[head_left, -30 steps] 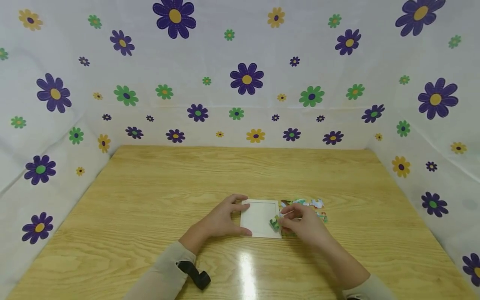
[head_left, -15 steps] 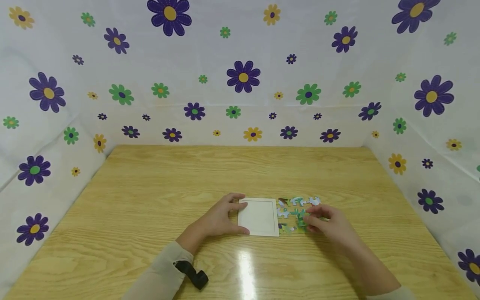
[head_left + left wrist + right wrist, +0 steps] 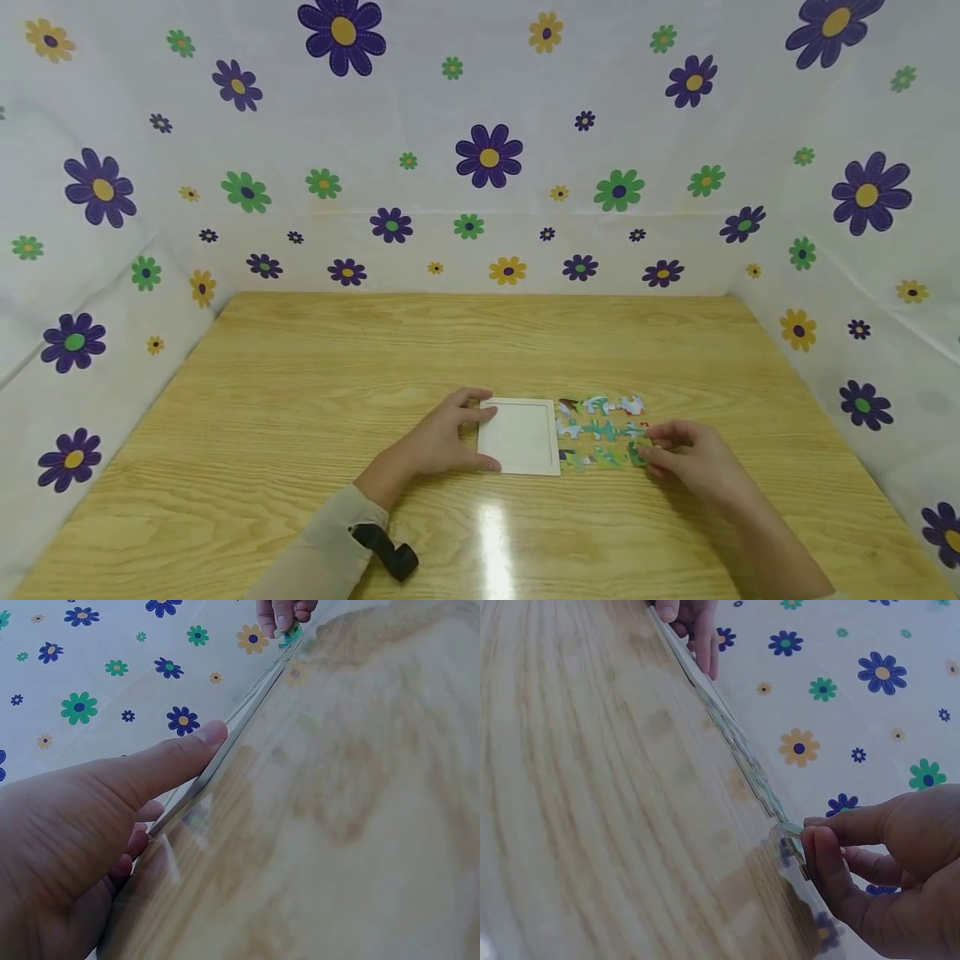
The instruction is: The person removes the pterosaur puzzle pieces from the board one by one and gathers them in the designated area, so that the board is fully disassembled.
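A white square puzzle frame [image 3: 519, 437] lies flat on the wooden table, its recess bare. My left hand [image 3: 448, 440] holds it from the left side, thumb at the near edge and fingers at the far corner. The left wrist view shows the thumb [image 3: 180, 756] along the frame's edge. To the right of the frame, colourful jigsaw pieces [image 3: 602, 430] lie in rows. At their near right end, my right hand [image 3: 693, 458] pinches a green jigsaw piece [image 3: 637, 454] between thumb and fingers. In the right wrist view, this piece [image 3: 786, 829] is tilted at the table surface.
The wooden table [image 3: 337, 358] is bounded at the back and sides by a white cloth [image 3: 420, 108] with printed flowers. A black strap [image 3: 386, 550] hangs from the left sleeve [image 3: 322, 542].
My right hand has carried the green piece rightward from over the frame, across the rows, to their near right end. The left hand has stayed at the frame.
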`<control>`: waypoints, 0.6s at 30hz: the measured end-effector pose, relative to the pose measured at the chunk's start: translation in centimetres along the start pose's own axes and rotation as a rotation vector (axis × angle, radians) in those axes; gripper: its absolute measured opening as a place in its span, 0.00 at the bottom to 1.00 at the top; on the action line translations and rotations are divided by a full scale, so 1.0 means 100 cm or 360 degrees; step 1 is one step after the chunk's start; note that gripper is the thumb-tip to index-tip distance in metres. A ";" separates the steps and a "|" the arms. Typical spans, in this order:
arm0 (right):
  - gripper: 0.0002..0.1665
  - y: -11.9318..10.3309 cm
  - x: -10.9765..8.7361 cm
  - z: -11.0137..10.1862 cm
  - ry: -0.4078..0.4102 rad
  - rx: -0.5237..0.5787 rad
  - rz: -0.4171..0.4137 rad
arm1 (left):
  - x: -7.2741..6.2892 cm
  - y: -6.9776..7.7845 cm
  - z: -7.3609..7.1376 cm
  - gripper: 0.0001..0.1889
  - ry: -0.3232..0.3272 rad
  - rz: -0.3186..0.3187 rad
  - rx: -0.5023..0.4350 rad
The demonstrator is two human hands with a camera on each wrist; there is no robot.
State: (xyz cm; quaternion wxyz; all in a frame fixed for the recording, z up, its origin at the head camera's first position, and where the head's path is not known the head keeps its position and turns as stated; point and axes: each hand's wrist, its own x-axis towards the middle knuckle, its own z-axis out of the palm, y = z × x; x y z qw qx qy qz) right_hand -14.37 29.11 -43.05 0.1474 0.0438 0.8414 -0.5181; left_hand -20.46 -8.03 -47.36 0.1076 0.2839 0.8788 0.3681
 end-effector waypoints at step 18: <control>0.20 -0.006 0.005 0.007 0.0107 -0.0443 -0.0111 | -0.007 -0.002 -0.006 0.45 -0.0014 -0.0055 -0.0083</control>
